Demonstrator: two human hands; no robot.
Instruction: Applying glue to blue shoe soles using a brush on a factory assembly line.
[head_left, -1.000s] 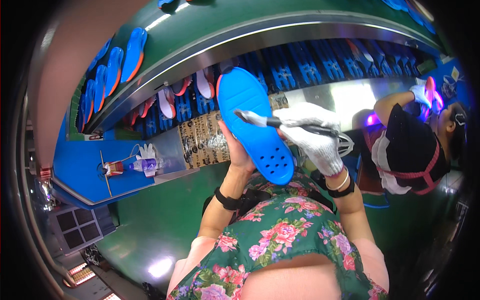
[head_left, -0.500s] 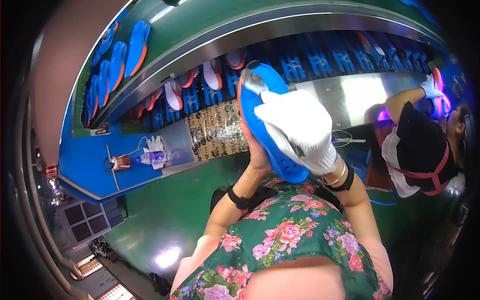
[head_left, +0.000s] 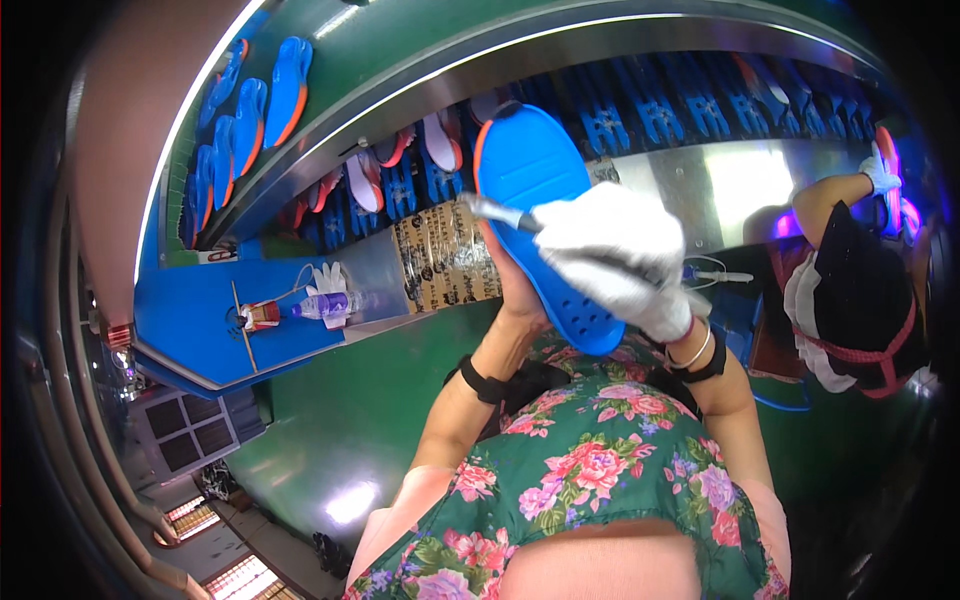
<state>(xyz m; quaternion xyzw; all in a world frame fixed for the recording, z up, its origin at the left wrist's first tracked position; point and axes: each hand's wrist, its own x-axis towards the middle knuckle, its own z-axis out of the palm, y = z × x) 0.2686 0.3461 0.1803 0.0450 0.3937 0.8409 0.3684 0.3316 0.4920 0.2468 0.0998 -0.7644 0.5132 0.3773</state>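
My bare left hand [head_left: 514,285] grips a blue shoe sole [head_left: 535,155] from its left side and underneath. The sole tilts up before me, with an orange edge and a group of small holes at its near end. In a white knit glove, my right hand [head_left: 620,255] is closed on a small brush [head_left: 503,215]. The brush points left across the middle of the sole, and its tip, slightly blurred, reaches the left edge. Whether the bristles touch the sole I cannot tell.
Behind is a rack [head_left: 655,105] with blue holders and several soles. Blue soles [head_left: 290,90] lie on the green belt at upper left. A purple-labelled bottle [head_left: 322,305] and a spare glove rest on the blue table [head_left: 190,320]. At right, a co-worker's gloved hand [head_left: 880,178] holds a sole.
The brush has left the sole's far end and come nearer, swinging toward the left edge. My left hand keeps its hold on the sole. The whole view has shifted a little.
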